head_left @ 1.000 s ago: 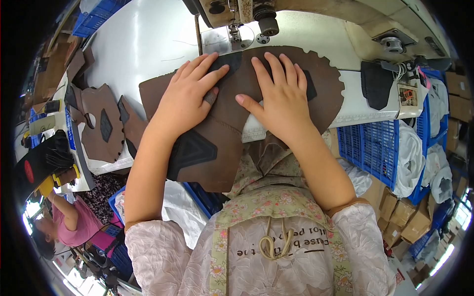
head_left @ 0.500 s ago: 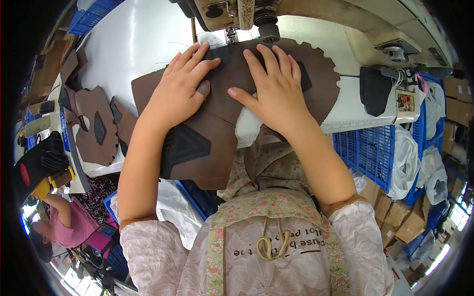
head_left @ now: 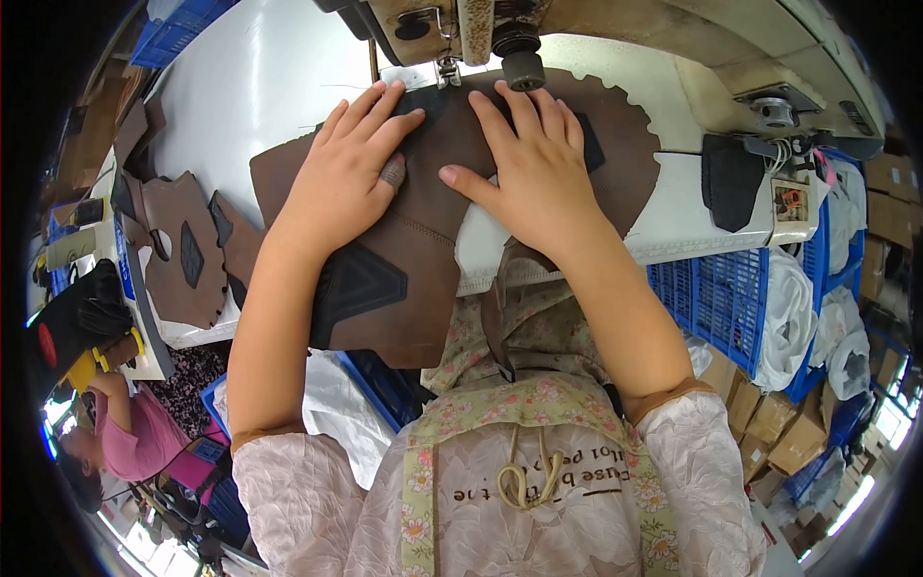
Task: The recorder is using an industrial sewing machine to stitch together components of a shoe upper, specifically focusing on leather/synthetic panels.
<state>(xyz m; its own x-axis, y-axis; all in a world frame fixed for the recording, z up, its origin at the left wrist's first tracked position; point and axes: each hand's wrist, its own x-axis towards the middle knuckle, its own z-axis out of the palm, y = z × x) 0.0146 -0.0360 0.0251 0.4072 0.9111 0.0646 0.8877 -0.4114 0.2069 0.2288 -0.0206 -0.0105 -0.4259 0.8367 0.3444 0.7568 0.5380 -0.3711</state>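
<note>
Under both my hands lies a large brown leather piece (head_left: 620, 144) with black patches and a scalloped right edge. It is probably a shoe upper, and its near part hangs over the table edge. Flat on its left side rests my left hand (head_left: 344, 183), fingers spread, a ring on one finger. My right hand (head_left: 538, 178) presses down to the right, thumb stretched out to the left. Just beyond the fingertips, a sewing machine's presser foot (head_left: 448, 73) stands at the leather's far edge, beside a dark roller (head_left: 524, 69). Neither hand grips anything.
More brown leather pieces (head_left: 183, 250) lie at the table's left. A black piece (head_left: 731, 181) sits on the right of the white table (head_left: 240, 87). Blue crates (head_left: 711, 298) with white bags stand below right. At far left, a person in pink (head_left: 144, 433) sits.
The leather has shifted slightly left and away from me, with both hands moving along on it. The fingers keep nearly the same pose.
</note>
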